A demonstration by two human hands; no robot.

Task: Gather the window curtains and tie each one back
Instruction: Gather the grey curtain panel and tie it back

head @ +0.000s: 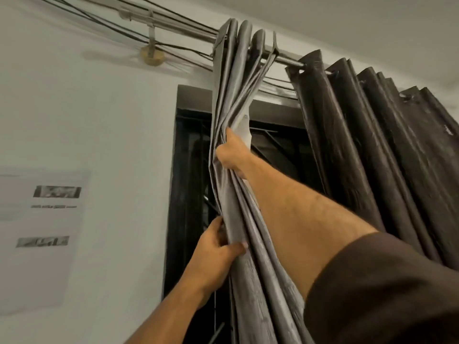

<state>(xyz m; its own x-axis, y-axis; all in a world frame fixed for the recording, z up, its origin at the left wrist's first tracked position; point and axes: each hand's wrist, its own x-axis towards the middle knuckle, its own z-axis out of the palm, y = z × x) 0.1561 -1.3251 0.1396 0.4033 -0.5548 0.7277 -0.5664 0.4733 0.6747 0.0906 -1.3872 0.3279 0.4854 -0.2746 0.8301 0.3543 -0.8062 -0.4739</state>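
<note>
Paper sheet (42,234): taped on the wall well left of the window (191,170); its print is too blurred to read.
Cables (104,26): dark lines running along the wall above and left of the window, beside the rod (183,28).
Left hand (218,252): low, in front of the window's left side, thumb and fingers curled round the left edge of the grey bundle.
Grey curtain (238,100): already bunched into narrow folds, hanging from the rod over the left part of the window and slanting down towards the camera.
Right hand (232,155): higher up the same bundle, in front of the window's upper half, fingers wrapped round the folds with the thumb pointing up.
Dark curtain (372,135): over the window's right side, pleated and hanging loose, well apart from both hands; no tie on it that I can see.
Handling: the grey cloth looks light, soft and rather sleek, so I judge that folds may slip out of a loose hold.
Where to hold: best round the whole bundle, about mid-height on the window, where a tie would sit.
Tie-back: none in view.
Progress: gathering of the first curtain seems nearly done; tying not yet begun.
</note>
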